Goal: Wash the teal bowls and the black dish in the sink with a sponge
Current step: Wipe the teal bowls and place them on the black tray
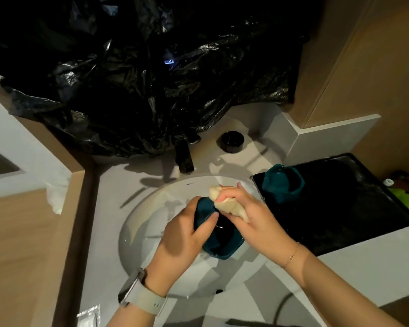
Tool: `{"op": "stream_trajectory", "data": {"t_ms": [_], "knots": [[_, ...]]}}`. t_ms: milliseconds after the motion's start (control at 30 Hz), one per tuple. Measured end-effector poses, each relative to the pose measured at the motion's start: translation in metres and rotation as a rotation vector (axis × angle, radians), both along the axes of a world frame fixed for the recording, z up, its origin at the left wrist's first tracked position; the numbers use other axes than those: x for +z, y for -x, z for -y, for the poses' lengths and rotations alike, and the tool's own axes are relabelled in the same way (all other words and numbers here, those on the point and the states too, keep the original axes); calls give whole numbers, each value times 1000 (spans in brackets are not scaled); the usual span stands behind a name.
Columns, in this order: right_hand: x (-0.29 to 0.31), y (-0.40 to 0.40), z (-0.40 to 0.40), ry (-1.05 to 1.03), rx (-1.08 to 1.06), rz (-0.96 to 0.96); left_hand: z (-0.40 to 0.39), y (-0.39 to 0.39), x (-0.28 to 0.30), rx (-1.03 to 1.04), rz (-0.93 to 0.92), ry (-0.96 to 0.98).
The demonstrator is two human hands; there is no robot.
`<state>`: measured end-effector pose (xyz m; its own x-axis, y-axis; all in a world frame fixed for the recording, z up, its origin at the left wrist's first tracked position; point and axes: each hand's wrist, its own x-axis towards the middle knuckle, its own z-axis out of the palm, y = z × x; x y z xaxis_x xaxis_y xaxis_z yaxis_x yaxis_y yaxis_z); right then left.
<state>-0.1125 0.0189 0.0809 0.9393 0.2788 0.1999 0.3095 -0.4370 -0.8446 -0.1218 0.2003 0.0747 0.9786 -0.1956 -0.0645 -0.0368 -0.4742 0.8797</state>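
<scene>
Over the white sink (142, 223) my left hand (184, 234) grips a teal bowl (222, 239) by its rim, thumb inside. My right hand (250, 218) squeezes a pale yellow sponge (224, 201) against the bowl's upper edge. A second teal bowl (282, 182) stands on the black tray (340, 204) to the right of the sink. The small round black dish (232, 141) sits on the counter behind the sink, right of the faucet.
The dark faucet (184, 156) rises behind the sink, with no water seen running. A crumpled black plastic sheet (139, 79) covers the wall behind. A small clear packet (89, 317) lies at the counter's front left. Wooden panels flank both sides.
</scene>
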Motion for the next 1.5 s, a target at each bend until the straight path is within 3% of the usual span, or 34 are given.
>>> {"op": "stream_trajectory", "data": {"t_ms": [167,300,400,700,833,1033,1200,1300,1367,1500], "knots": [[-23,21,19,-92,-102,-233,-14,-12,2,207,-75,180],[-15,17,-4,-526,-402,-253,-7,-19,10,255,-67,286],[-3,4,-17,-667,-400,-287,9,-12,3,249,-77,265],[-29,24,-39,-490,-566,-345,38,7,-22,481,-166,295],[-34,21,-37,-473,-604,-321,45,12,-16,490,-172,338],[-40,-7,-11,-366,-500,-387,36,4,-5,371,-325,392],[-24,-28,10,-364,-264,-526,3,-15,14,38,-640,555],[-19,-35,6,-280,-165,-577,4,-18,14,-63,-659,583],[-20,-40,-1,-344,-213,-558,11,-18,8,60,-627,618],[-21,-25,-24,-659,-461,-473,23,-18,-3,269,-557,773]]}}
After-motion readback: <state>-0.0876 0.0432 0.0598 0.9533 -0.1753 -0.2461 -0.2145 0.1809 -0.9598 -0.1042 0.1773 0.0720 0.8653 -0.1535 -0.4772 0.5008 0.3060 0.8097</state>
